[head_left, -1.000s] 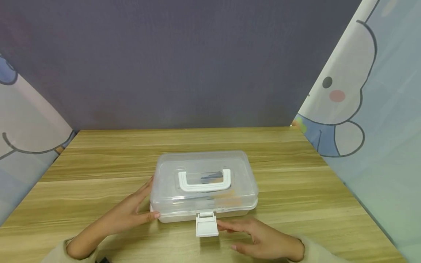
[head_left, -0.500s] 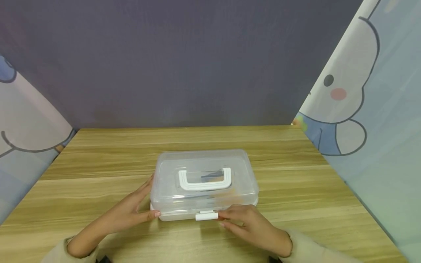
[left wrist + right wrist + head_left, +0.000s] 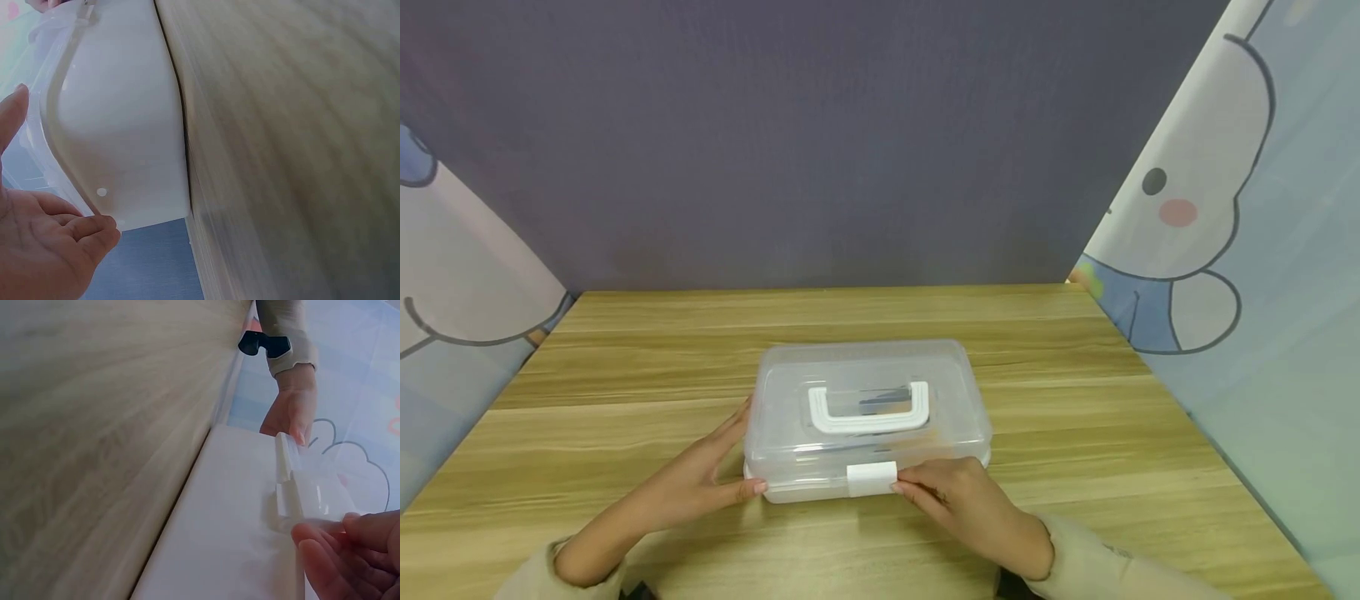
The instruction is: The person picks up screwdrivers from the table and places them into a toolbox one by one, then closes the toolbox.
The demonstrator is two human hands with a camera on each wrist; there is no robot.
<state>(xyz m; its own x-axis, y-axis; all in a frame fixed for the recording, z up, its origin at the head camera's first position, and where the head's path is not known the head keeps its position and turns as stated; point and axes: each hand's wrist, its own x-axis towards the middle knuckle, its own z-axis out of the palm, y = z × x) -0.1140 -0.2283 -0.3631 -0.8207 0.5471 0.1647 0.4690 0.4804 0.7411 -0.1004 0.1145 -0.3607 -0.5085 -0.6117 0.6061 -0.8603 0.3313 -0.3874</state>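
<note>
A clear plastic storage box [image 3: 861, 362] with a white handle [image 3: 868, 423] lies on its base in the head view, lid down. Through the lid, dark and orange contents show faintly. My left hand [image 3: 700, 479] holds the box's left end, thumb at the front corner and fingers along the side. The left wrist view has its bent fingertips [image 3: 103, 231] against the rim. At the front middle, the white latch [image 3: 872, 479] stands up against the lid edge. My right hand [image 3: 966, 504] pinches its right edge between thumb and fingers, also visible in the right wrist view.
The box rests on a wood-grain table [image 3: 662, 358]. A dark grey partition [image 3: 820, 150] rises along the back. Pale cartoon-print curtains [image 3: 1195, 208] flank both sides. A black strap piece [image 3: 262, 345] sits at the left sleeve.
The latch has swung up from hanging outward to lying against the box front. My right hand has risen with it, closing its thumb and fingers on the edge. The left hand stays put.
</note>
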